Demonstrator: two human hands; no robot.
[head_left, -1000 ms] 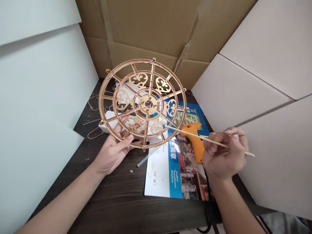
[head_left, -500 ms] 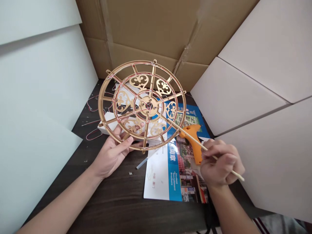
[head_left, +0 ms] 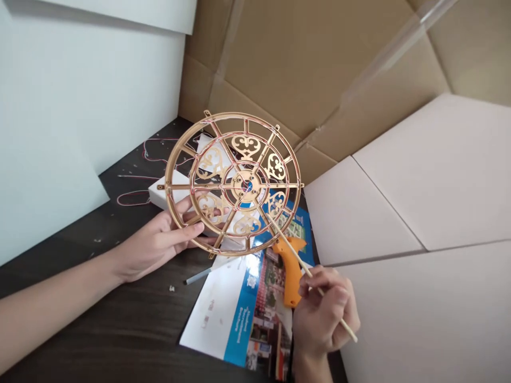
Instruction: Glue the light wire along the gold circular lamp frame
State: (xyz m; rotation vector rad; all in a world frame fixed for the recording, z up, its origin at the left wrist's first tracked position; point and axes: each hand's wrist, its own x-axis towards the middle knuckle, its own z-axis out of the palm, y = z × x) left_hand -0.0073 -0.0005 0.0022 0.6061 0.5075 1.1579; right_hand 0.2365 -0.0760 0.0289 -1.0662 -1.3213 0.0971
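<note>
My left hand (head_left: 159, 242) grips the lower left rim of a gold ornate wheel-shaped frame (head_left: 233, 183), held tilted above the dark table, with thin red wire running along its spokes. My right hand (head_left: 325, 314) is closed on a thin wooden stick (head_left: 295, 252), pinched near its lower end. The stick's tip touches a spoke at the frame's lower right, close to the hub.
An orange glue gun (head_left: 290, 268) lies on a blue and white brochure (head_left: 239, 314) on the dark table (head_left: 120, 330). A white block (head_left: 162, 194) and loose red wires (head_left: 131, 199) lie behind the frame. A glue stick (head_left: 197, 276) lies nearby. Cardboard (head_left: 303, 64) and white panels (head_left: 407, 213) wall the space.
The view has swung to the left and tilted. My right hand has dropped lower and nearer, steepening the stick, whose tip moved inward along the spoke. The frame has turned slightly in my left hand.
</note>
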